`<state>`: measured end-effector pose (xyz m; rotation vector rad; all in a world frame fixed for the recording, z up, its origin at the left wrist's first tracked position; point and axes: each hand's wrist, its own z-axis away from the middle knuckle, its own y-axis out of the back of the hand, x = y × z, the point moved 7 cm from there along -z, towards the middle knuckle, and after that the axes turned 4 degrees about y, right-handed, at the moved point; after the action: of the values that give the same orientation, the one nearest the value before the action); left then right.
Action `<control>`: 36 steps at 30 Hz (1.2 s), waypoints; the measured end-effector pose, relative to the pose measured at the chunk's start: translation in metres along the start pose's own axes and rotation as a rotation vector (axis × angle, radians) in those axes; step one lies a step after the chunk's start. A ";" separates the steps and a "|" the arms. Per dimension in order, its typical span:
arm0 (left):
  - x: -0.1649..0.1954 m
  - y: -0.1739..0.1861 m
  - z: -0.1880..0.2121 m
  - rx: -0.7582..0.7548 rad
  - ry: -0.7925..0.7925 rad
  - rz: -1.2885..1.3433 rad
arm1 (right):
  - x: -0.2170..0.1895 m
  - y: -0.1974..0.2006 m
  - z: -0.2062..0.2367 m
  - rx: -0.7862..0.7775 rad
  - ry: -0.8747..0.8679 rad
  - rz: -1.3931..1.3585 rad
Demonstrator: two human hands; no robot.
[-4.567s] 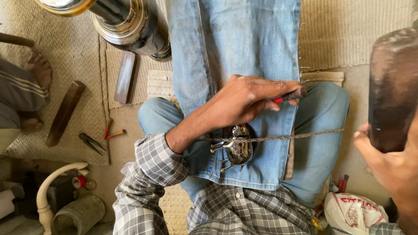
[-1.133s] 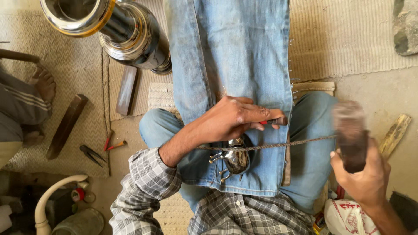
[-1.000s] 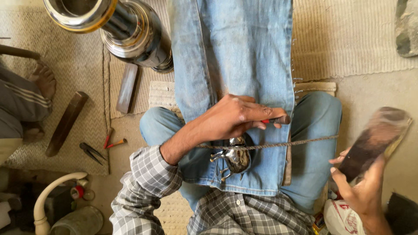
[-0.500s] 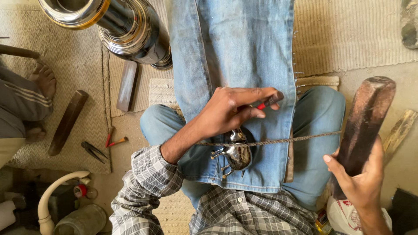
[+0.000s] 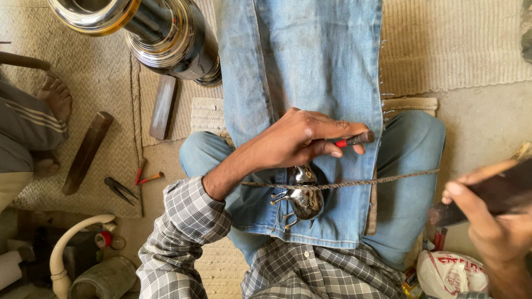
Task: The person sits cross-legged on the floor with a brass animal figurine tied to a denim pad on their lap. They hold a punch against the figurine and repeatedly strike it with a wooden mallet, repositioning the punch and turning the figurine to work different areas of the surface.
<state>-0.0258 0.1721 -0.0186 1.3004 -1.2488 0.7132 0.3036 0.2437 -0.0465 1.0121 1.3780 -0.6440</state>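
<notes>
With the left hand point(image 5: 293, 141) gripping a punch point(image 5: 354, 138) mid-frame, the right hand's point(image 5: 493, 221) clenched mallet point(image 5: 499, 191) could strike fingers.

Passage over lap: barred crosswise by taut cord point(image 5: 360, 181) stretched above metal figurine point(image 5: 303, 198). Left hand point(image 5: 296, 138) with red-handled tool point(image 5: 354, 139) occupied denim cloth point(image 5: 310, 61) above cord. Right hand point(image 5: 493, 221) with dark mallet point(image 5: 499, 191) blocked right side. Bare floor point(image 5: 482, 122) lay open beyond right knee.
</notes>
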 end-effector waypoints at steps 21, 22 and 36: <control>0.010 0.001 0.025 0.366 0.144 -0.023 | -0.048 -0.053 -0.084 -0.334 -0.072 0.380; 0.011 0.000 0.028 0.408 0.161 -0.048 | -0.064 -0.066 -0.091 -0.525 0.241 0.563; 0.006 -0.020 0.062 0.882 0.282 -0.030 | -0.092 -0.088 -0.133 -0.801 0.406 0.884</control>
<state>-0.0220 0.1081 -0.0294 1.8202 -0.6779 1.4632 0.1515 0.3019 0.0379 0.9624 1.1810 0.7552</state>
